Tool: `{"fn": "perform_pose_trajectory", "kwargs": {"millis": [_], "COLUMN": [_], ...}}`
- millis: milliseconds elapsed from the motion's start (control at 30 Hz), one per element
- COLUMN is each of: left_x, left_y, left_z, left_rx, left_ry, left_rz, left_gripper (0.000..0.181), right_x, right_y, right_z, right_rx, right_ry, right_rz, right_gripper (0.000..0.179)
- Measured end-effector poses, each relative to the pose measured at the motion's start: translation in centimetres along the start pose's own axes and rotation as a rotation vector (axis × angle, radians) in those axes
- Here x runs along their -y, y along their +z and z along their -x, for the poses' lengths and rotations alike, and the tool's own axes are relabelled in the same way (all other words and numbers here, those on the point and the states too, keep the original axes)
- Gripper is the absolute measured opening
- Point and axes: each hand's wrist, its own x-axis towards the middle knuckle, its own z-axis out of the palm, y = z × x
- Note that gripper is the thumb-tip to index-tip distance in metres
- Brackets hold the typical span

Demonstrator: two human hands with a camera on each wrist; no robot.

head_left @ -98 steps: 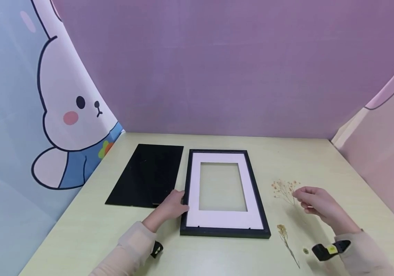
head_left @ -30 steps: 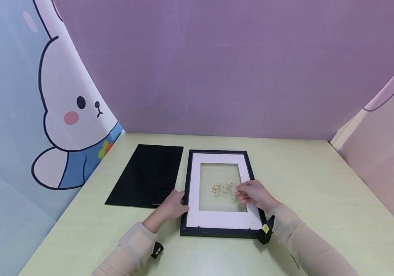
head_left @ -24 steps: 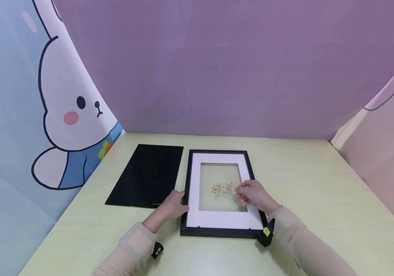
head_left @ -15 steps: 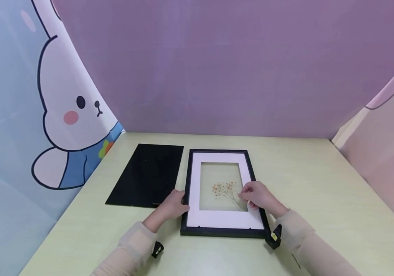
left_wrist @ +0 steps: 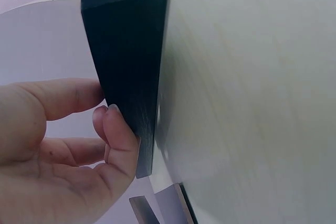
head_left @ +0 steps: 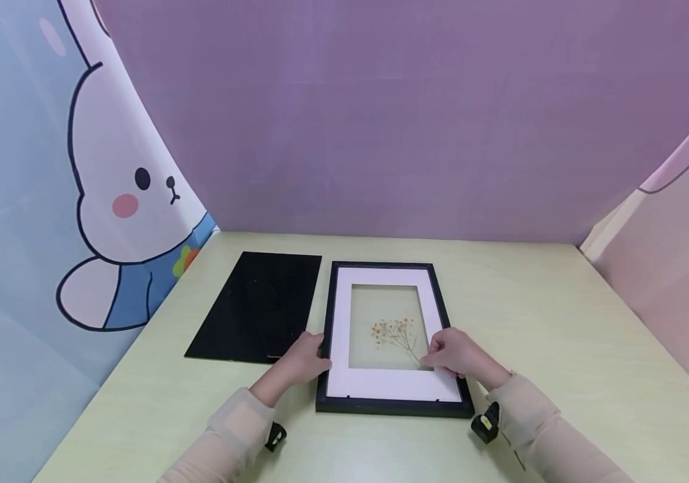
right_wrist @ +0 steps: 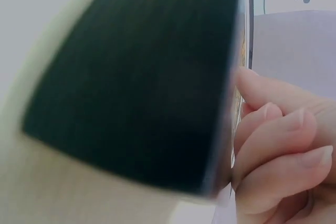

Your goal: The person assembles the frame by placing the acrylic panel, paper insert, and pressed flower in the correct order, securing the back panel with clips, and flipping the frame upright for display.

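A black picture frame (head_left: 395, 407) with a white mat (head_left: 380, 384) lies flat on the table. Within the mat's window rests a dried flower sprig (head_left: 394, 329) with small orange heads, its stem slanting down to the right. My right hand (head_left: 461, 352) reaches over the frame's right side, thumb and forefinger pinching the stem's lower end; the other fingers curl at the frame's edge in the right wrist view. My left hand (head_left: 300, 360) grips the frame's left side, with fingers against the black side wall (left_wrist: 128, 51) in the left wrist view.
A black backing board (head_left: 256, 305) lies left of the frame, close to my left hand. Below my right sleeve (head_left: 531, 416) a thin stem (head_left: 519, 460) peeks out, the rest of it hidden. A purple cloth (head_left: 416, 121) stands behind the table.
My right hand has brought the sprig from the table's right side into the mat's window. Over the last second it has shifted down along the stem. The left hand stays put.
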Motion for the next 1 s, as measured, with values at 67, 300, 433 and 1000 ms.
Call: {"fn": "perform_pose_trajectory", "kwargs": {"millis": [67,300,433,1000], "left_x": [0.0,0.0,-0.1,0.0], "left_y": [0.0,0.1,0.1,0.1], "left_z": [0.0,-0.1,0.0,-0.1], "left_rx": [0.001,0.002,0.0,0.006], "left_ry": [-0.004,-0.009,-0.014,-0.006], "left_rz": [-0.001,-0.001,0.003,0.004], "left_gripper": [0.053,0.053,0.052,0.053], "right_x": [0.0,-0.1,-0.2,-2.9], "right_y": [0.1,0.3,-0.1,-4.1], "right_z": [-0.1,-0.2,-0.1,3.1], "right_rx": [-0.005,-0.01,0.011,-0.011], "right_ry": [0.002,0.001,-0.006,-0.019], "right_rz": [0.011,0.024,-0.021,-0.154], "right_gripper": [0.024,0.023,0.023,0.023]}}
